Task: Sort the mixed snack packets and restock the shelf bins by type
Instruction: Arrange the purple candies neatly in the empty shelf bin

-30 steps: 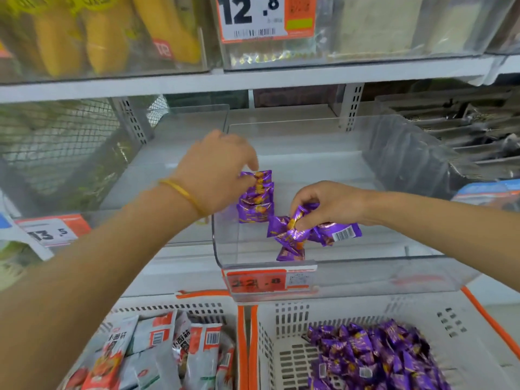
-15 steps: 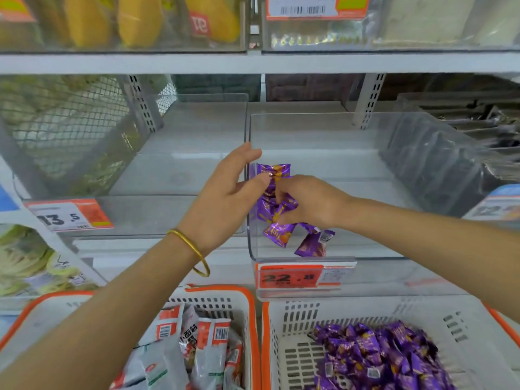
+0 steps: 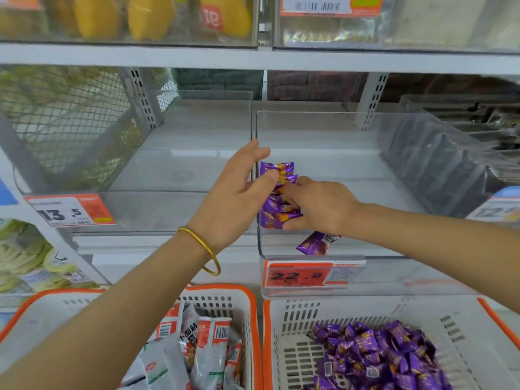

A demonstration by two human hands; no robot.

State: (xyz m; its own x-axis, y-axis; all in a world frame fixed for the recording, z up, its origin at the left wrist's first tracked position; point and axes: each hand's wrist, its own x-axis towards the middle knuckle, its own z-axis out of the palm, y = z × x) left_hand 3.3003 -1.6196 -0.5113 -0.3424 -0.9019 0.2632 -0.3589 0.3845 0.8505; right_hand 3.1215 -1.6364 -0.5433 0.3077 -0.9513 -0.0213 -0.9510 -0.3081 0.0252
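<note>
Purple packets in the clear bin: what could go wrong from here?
1. The packet stack stands on edge against the left wall of the clear bin, propped by the left hand and right hand; releasing may topple it.
2. A loose packet lies near the front lip and might block neat rows.

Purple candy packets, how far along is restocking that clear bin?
Barely started. Done: a short row of purple packets stands at the front left of the clear bin, one loose packet lying by its front lip. In hand: the right hand holds that row while the left hand steadies it with straight fingers. Left: the purple heap in the right basket, and the grey-and-red packets in the left basket.
</note>
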